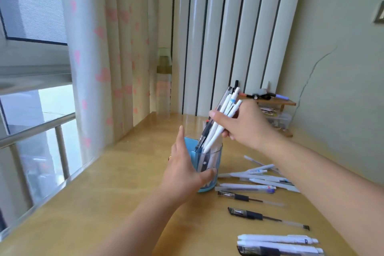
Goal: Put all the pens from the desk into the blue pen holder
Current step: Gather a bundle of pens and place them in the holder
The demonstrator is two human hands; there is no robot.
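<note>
Here the blue pen holder (209, 181) stands upright on the wooden counter (116, 183), near its middle. It is a round cup of clear blue plastic with an opaque light-blue panel inside at the far left, and pens already in it show through the wall.

The left hand (185, 170) wraps the holder's near-left side, thumb across the front and fingers reaching up past the rim; its grip is on the holder. A ring sits on one finger.

The right hand (243, 124) pinches a bundle of pens (220, 122), thumb on the left and fingers behind, so its grip is closed round them. The bundle is mostly white-barrelled pens plus one clear pen with a dark rubber sleeve. It tilts to the right at the top, and the lower tips are just inside the holder's mouth.

To the right of the holder, loose pens (257, 176) lie flat on the counter: several white ones crossing each other, two clear ones with black sleeves (249, 215) nearer, and more white ones at the bottom edge.
</note>
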